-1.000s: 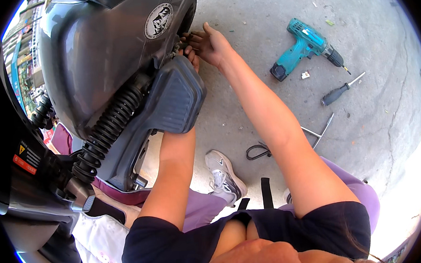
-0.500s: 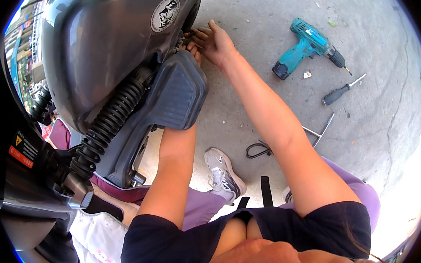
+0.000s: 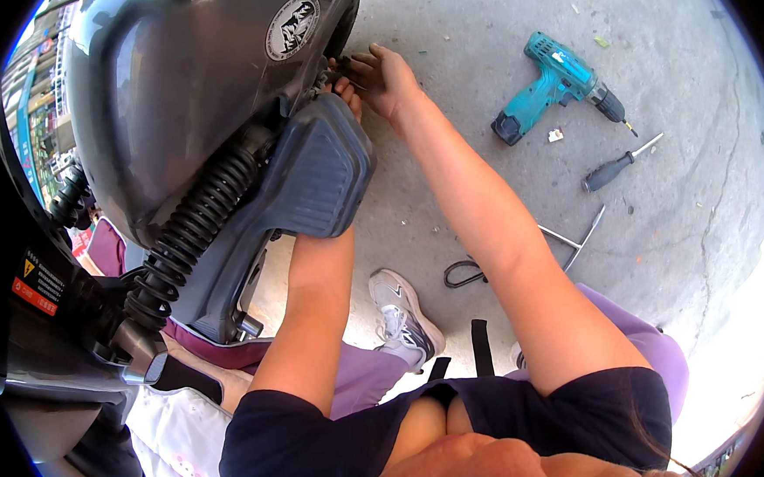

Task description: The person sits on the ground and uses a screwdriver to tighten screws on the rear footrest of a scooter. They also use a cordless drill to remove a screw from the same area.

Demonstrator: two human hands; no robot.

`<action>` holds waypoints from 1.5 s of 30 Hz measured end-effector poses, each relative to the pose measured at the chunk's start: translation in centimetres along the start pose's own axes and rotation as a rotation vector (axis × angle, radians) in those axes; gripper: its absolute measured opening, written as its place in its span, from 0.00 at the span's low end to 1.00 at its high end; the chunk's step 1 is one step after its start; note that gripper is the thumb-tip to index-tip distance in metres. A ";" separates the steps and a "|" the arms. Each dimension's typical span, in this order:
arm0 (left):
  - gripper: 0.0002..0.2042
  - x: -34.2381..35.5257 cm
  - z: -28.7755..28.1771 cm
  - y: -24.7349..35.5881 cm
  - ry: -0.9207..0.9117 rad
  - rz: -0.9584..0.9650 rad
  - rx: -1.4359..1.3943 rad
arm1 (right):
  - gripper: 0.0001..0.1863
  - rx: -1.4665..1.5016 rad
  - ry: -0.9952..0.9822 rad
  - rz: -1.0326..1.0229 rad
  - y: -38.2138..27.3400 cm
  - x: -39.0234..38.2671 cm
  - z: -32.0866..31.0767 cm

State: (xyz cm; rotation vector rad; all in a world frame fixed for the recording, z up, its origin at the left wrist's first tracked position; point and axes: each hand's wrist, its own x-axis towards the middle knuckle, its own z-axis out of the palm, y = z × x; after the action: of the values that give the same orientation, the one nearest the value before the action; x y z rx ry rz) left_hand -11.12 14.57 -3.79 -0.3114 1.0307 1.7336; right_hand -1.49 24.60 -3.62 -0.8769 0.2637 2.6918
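Both of my hands are at a small dark fitting by the rear wheel, at the lower edge of a scooter's glossy grey body panel (image 3: 190, 101). My left hand (image 3: 350, 98) reaches up behind the black ribbed plastic guard (image 3: 321, 168), which hides its wrist and most of its palm. Its curled fingertips show above the guard, closed at the fitting. From the right, my right hand (image 3: 385, 81) meets them, its fingers bent inward and closed against the same spot. What either hand grips is too small and dark to name.
On the concrete at right lie a teal cordless drill (image 3: 556, 79), a screwdriver (image 3: 622, 164) and a metal T-shaped tool (image 3: 585, 239). A black loop (image 3: 463, 274) lies near my shoe (image 3: 402, 316). The scooter's coil-spring shock absorber (image 3: 201, 219) stands left of my left forearm.
My right hand's raised thumb has dropped inward, closer to its fingers, and the hand has shifted slightly. My left hand stays at the same fitting. The view has moved a little.
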 end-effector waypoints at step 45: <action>0.09 2.6 -4.9 -0.6 -0.397 0.747 1.281 | 0.27 -0.092 0.185 -0.204 0.7 1.1 -0.2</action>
State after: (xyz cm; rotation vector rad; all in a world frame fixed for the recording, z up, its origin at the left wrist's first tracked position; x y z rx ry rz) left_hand -12.98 12.56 -8.61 1.2969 1.8175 1.2624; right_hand -2.44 24.16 -4.36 -1.1184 0.0843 2.4550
